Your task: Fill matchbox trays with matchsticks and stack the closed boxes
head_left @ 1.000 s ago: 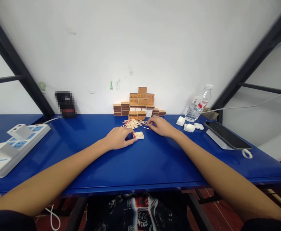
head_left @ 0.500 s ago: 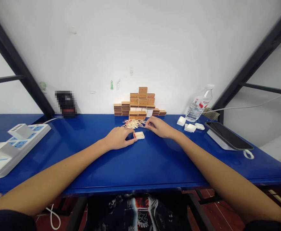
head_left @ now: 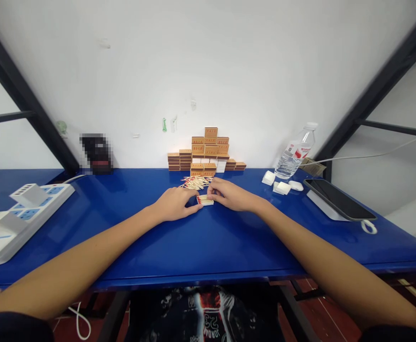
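A small open matchbox tray [head_left: 205, 201] with red-tipped matches lies on the blue table [head_left: 208, 242]. My left hand [head_left: 175, 204] rests curled on the table, its fingertips touching the tray's left end. My right hand [head_left: 229, 195] is at the tray's right side with fingers pinched together over it; whether a match is between them is too small to see. Just behind lies a loose pile of matches [head_left: 195, 182]. A stack of brown matchboxes [head_left: 208, 152] stands against the wall.
A white power strip [head_left: 13, 216] sits at the left. A water bottle [head_left: 295, 154], small white boxes [head_left: 275, 183] and a dark tablet [head_left: 339, 199] lie at the right. A dark object [head_left: 97, 153] stands by the wall.
My right hand has moved left and toward me, from the match pile to the open tray. My left hand has stayed at the tray.
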Motion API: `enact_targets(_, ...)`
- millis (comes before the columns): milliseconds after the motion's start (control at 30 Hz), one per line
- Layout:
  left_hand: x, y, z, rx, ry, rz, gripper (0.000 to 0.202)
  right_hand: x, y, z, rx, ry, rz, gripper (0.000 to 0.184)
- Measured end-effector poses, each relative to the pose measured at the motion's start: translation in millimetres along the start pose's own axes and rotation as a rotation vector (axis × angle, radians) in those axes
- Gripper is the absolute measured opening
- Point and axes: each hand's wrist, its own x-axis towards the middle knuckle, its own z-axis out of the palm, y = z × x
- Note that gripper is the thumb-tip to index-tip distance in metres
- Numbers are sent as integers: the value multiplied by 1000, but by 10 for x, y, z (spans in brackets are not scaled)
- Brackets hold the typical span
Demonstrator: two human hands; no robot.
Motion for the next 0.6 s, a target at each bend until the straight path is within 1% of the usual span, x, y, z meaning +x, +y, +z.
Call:
enact_targets(167,1,1,-3,6,-2,0,34,-3,-22,3,12,13,-5,12)
enact_targets(367,-8,-2,5,-2,0,-4,35,-4,-28,-53,27,73,-1,13)
enact_targets(600,-2,9,-15,-5,-12,-3,34,11,31,30,84,87,43,10)
